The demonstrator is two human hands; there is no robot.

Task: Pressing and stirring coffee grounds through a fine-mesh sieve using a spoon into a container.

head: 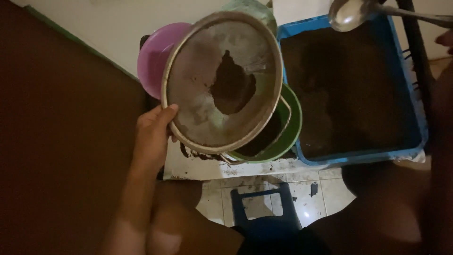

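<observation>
left hand (pixel 152 134) gripping round sieve (pixel 222 82), blue tray (pixel 358 156)

Bare forearms, no sleeves, dark shorts

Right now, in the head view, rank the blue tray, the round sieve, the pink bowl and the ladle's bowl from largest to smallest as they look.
1. blue tray
2. round sieve, held nearer the camera by the left hand, so its real rank is unsure
3. pink bowl, partly hidden behind the sieve
4. ladle's bowl
</observation>
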